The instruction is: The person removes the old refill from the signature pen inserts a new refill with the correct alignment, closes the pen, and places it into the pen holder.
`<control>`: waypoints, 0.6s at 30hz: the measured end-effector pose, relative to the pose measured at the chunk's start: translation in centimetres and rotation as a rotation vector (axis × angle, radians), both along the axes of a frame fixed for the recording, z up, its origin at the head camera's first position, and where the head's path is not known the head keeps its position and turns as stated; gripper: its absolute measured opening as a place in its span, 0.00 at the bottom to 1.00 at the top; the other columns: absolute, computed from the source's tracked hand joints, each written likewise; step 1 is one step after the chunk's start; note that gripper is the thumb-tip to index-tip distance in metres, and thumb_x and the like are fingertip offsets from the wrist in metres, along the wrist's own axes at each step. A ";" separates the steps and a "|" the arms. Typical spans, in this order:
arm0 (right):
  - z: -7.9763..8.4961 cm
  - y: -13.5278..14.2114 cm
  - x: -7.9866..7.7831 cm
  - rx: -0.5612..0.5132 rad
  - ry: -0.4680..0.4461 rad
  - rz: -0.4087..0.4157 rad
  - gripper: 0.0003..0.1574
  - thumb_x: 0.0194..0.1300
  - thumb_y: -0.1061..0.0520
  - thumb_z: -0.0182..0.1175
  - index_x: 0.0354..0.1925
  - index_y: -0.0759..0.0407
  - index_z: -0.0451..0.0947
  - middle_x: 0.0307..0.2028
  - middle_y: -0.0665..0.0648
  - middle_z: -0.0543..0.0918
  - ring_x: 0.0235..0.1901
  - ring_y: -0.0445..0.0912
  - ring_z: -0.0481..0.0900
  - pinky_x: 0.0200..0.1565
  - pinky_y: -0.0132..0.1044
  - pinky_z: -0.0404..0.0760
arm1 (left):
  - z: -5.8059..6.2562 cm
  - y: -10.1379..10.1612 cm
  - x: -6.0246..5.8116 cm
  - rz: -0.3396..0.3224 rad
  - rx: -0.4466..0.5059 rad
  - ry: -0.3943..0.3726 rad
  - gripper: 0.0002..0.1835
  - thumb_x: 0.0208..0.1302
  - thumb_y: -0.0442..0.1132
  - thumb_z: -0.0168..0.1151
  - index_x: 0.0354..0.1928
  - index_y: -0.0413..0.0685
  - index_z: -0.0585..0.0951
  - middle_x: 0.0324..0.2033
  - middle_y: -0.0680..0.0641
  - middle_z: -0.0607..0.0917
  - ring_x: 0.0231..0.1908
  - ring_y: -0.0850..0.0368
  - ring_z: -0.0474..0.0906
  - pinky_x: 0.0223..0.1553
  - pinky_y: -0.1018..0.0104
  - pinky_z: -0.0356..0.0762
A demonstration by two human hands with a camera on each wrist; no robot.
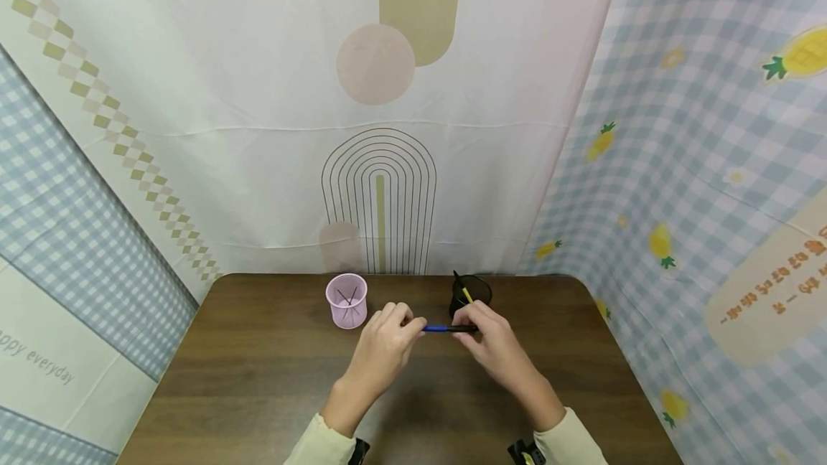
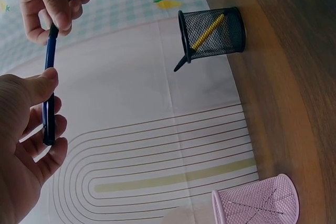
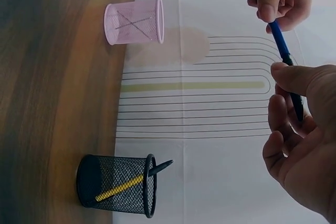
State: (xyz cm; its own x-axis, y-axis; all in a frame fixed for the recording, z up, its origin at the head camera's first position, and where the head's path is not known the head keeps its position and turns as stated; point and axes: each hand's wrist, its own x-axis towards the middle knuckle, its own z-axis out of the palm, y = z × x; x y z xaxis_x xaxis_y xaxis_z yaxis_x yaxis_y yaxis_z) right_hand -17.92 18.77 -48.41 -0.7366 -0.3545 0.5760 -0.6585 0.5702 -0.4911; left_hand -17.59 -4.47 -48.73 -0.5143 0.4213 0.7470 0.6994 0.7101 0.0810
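Above the table, a blue pen with a black end (image 1: 436,329) is held level between both hands. My left hand (image 1: 381,345) pinches its blue end between thumb and fingers. The black end is gripped by my right hand (image 1: 496,343), with the thumb on top of it in the right wrist view. Just beyond the right hand stands a black mesh pen cup (image 3: 88,182). A yellow pen with a black end (image 3: 122,187) leans inside that cup, its black end poking past the rim.
A pink mesh cup (image 1: 337,313) stands at the back, left of the black one, with thin dark crossed lines visible on it. Both are on the brown wooden table (image 1: 258,379). Printed cloth (image 1: 504,92) hangs behind the back edge and along both sides.
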 end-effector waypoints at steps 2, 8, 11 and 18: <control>0.1 -0.1 0.0 -0.005 -0.011 0.003 0.23 0.52 0.71 0.76 0.39 0.53 0.78 0.35 0.46 0.77 0.34 0.36 0.76 0.34 0.30 0.81 | 0.0 0.0 0.0 0.003 0.000 -0.003 0.04 0.65 0.41 0.70 0.39 0.51 0.86 0.32 0.51 0.78 0.33 0.55 0.73 0.32 0.64 0.72; 0.2 -0.1 0.1 0.003 -0.052 0.019 0.24 0.52 0.71 0.77 0.42 0.54 0.77 0.38 0.48 0.79 0.37 0.37 0.79 0.37 0.31 0.83 | 0.1 0.0 -0.1 -0.002 0.003 0.013 0.05 0.64 0.41 0.71 0.39 0.50 0.86 0.32 0.51 0.78 0.32 0.55 0.73 0.31 0.64 0.71; 0.2 0.1 0.1 0.020 -0.081 0.027 0.25 0.53 0.68 0.77 0.45 0.53 0.78 0.40 0.47 0.80 0.38 0.38 0.79 0.39 0.31 0.84 | 0.1 0.0 -0.1 -0.009 0.008 0.031 0.06 0.62 0.41 0.72 0.38 0.50 0.86 0.31 0.51 0.78 0.32 0.55 0.73 0.31 0.64 0.72; 0.7 0.7 -0.2 0.083 -0.089 0.032 0.21 0.60 0.60 0.75 0.50 0.51 0.82 0.40 0.50 0.83 0.40 0.38 0.80 0.42 0.34 0.84 | 0.1 0.0 -0.1 -0.006 -0.004 0.033 0.05 0.63 0.41 0.71 0.38 0.50 0.86 0.31 0.51 0.78 0.33 0.56 0.73 0.31 0.65 0.71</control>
